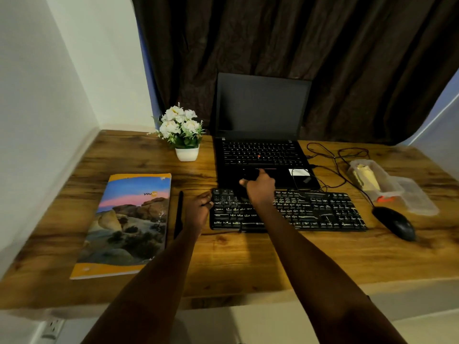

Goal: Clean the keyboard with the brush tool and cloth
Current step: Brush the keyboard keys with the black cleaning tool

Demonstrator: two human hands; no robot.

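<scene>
A black external keyboard (310, 212) with white-lettered keys lies on the wooden desk in front of an open laptop. My left hand (198, 209) grips the keyboard's left edge, fingers curled over the corner keys. My right hand (259, 186) reaches across the keyboard's top row to the laptop's palm rest. Its index finger points at the touchpad and the other fingers are curled. Against the black surface I cannot tell whether it holds anything. A slim black stick-like tool (178, 214) lies just left of the keyboard. A yellow cloth (365, 178) sits in a clear plastic container at the right.
The laptop (260, 135) has a dark screen. A black mouse (397, 223) and its cables lie right of the keyboard. A white pot of flowers (182, 132) stands at the back left. A picture-cover book (129, 222) lies at the left. Dark curtains hang behind.
</scene>
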